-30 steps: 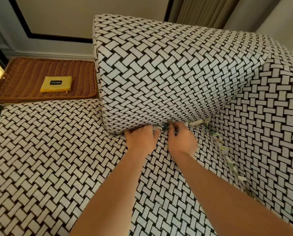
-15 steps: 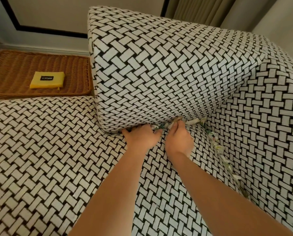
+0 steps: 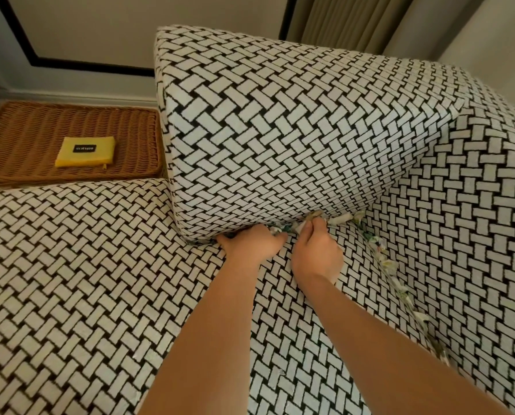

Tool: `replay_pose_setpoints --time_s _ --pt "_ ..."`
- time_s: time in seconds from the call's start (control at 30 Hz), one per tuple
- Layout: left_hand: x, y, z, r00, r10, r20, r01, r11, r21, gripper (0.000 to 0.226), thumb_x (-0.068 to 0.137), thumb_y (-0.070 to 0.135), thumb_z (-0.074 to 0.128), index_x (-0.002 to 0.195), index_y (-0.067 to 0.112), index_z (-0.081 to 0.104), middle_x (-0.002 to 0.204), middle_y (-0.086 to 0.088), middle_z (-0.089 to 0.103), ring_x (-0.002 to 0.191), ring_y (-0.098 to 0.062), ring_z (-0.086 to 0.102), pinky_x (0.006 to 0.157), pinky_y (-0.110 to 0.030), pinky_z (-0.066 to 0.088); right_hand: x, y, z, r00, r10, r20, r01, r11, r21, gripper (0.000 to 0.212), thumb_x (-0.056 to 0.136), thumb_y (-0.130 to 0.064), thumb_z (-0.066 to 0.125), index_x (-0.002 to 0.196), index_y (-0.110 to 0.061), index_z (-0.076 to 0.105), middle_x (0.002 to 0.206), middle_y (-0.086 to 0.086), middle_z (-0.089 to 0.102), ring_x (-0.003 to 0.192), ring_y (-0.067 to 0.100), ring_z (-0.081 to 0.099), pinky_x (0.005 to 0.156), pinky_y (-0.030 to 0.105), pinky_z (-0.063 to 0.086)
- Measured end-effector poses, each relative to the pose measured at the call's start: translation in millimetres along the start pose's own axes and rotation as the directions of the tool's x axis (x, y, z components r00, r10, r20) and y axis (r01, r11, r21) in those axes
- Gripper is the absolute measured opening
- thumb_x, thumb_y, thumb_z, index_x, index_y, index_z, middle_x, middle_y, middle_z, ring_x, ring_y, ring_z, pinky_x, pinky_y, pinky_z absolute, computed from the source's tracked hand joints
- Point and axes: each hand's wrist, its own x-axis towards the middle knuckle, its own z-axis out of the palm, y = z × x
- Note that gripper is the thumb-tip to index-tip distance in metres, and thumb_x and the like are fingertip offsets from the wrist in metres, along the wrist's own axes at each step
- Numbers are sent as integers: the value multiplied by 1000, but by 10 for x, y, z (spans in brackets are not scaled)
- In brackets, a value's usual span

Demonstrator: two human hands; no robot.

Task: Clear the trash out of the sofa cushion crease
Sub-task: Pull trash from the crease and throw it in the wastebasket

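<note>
Crumpled paper scraps (image 3: 380,257) line the crease under the back cushion (image 3: 280,130), right hand (image 3: 316,254) pinching one, left hand (image 3: 251,245) fingers buried so can't tell; looks light and tear-prone, so grab the bunched bits.

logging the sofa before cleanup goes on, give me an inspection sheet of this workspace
surface: black-and-white seat cushion, back cushion resting on it
job's things: paper scraps wedged along the back and right creases
clutter: yellow pouch lying in wicker tray, left of the cushions
grippers: right hand pinches scraps at the back crease; left hand fingertips tucked under back cushion, grip hidden
cables: nothing seen
surroundings: wall and curtain behind
</note>
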Motion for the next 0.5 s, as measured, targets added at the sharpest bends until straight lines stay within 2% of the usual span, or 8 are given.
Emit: replay_pose_setpoints --time_s 0.07,0.13,0.2,0.27,0.37,0.5 --pt "62 2 -7 997 -20 81 25 998 -61 74 78 69 31 133 22 45 142 -6 43 133 -31 33 110 -59 7 -8 -1 4 1000 -4 -8 4 1000 -7 27 99 -29 31 109 -16 53 77 10 67 58 23 46 55 27 32" --pt "50 7 21 1000 -16 18 16 1000 -26 70 84 66 30 135 21 44 144 -6 41 136 -31 29 109 -59 2 -11 1 15 1000 -8 -31 7 1000 -8 27 99 -29 32 106 -15 54 75 10 67 56 23 45 54 27 31" --pt "-38 -7 53 994 25 -103 -22 999 26 63 88 62 30 133 21 46 142 -4 45 134 -29 33 109 -57 5 -22 -6 20 999 -8 -45 8 1000 -8 27 99 -29 32 104 -15 55 75 11 67 56 23 44 54 27 31" --pt "-125 -18 83 973 68 -219 -63 998 31 54 90 58 32 122 21 54 128 -3 57 124 -27 46 108 -53 12 -24 -12 14 999 -7 -43 7 1000 -1 27 100 -29 32 105 -15 55 75 11 67 55 23 43 54 27 30" --pt "-180 -6 107 940 51 -338 -65 997 -31 42 92 54 35 95 20 61 94 0 68 98 -24 61 104 -48 19 -20 -9 9 999 -11 -44 11 1000 1 26 100 -29 32 105 -15 54 74 11 67 55 23 43 54 27 31" --pt "-180 0 140 901 -7 -434 -51 991 -122 32 93 45 42 85 22 62 82 2 68 85 -22 63 102 -44 24 -14 1 26 999 -17 -37 16 1000 -25 26 99 -30 31 103 -16 53 72 8 65 56 22 46 54 27 34"
